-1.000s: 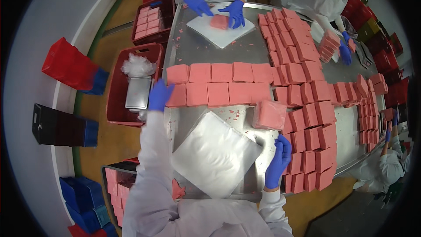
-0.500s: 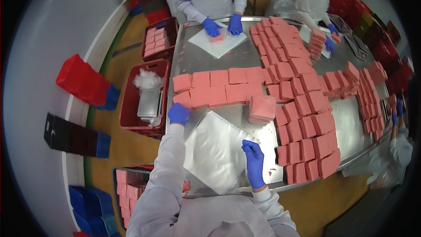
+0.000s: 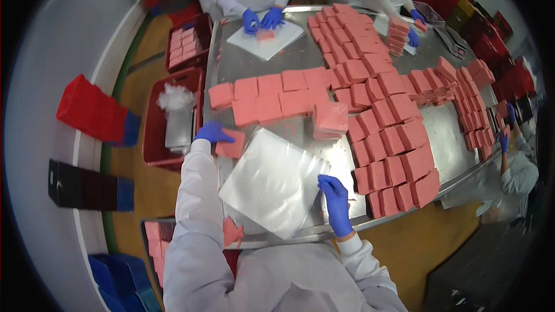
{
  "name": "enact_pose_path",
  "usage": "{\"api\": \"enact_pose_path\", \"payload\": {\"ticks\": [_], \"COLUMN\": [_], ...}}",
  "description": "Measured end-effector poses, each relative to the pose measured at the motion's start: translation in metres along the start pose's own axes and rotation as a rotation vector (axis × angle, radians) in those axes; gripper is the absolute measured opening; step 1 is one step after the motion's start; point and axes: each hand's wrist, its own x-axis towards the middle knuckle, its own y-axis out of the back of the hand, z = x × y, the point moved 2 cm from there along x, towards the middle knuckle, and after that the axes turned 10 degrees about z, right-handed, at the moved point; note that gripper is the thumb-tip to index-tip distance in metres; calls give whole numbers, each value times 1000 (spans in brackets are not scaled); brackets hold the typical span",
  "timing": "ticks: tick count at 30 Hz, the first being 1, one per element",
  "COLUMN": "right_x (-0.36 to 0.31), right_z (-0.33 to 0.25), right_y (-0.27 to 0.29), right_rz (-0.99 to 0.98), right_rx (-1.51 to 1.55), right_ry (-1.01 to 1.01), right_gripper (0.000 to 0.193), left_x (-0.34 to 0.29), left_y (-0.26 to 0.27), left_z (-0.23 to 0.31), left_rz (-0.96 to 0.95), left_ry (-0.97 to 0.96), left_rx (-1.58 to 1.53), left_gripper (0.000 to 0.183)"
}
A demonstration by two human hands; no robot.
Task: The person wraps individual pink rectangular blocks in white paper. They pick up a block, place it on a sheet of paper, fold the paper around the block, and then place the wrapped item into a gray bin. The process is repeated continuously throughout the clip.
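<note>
My left hand (image 3: 213, 133), in a blue glove, grips a square pink meat slab (image 3: 231, 145) at the table's left edge, thumb on top. Beside it lies a stack of clear plastic sheets (image 3: 269, 182), set cornerwise before me. My right hand (image 3: 336, 203), also blue-gloved, is closed with fingertips pinching the right edge of the top plastic sheet. Beyond the sheets, two rows of pink slabs (image 3: 269, 95) run across the table. A short stack of slabs (image 3: 330, 120) stands at their right end.
Many slab stacks (image 3: 393, 138) fill the right of the steel table (image 3: 228, 60). Across it a co-worker's gloved hands (image 3: 263, 20) press on a slab over a sheet. Red crates (image 3: 151, 144) stand left. Pink scraps (image 3: 233, 232) lie near my front edge.
My left hand has drawn a slab from the near row's left end toward me. My right hand stays by the sheet's edge. The whole view has shifted slightly.
</note>
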Motion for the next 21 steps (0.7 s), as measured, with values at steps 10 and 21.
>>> {"api": "enact_pose_path", "payload": {"ticks": [10,21], "right_x": [3,-39], "right_z": [77,-110], "right_y": [-114,-107], "right_rz": [-315,-395], "right_rx": [-157,73], "right_ry": [281,649], "right_gripper": [75,68], "left_x": [-184,-281], "left_y": [-90,-195], "left_z": [95,98], "left_rz": [243,444], "left_ry": [-62,-484], "left_rx": [-1298,-98], "left_gripper": [44,19]}}
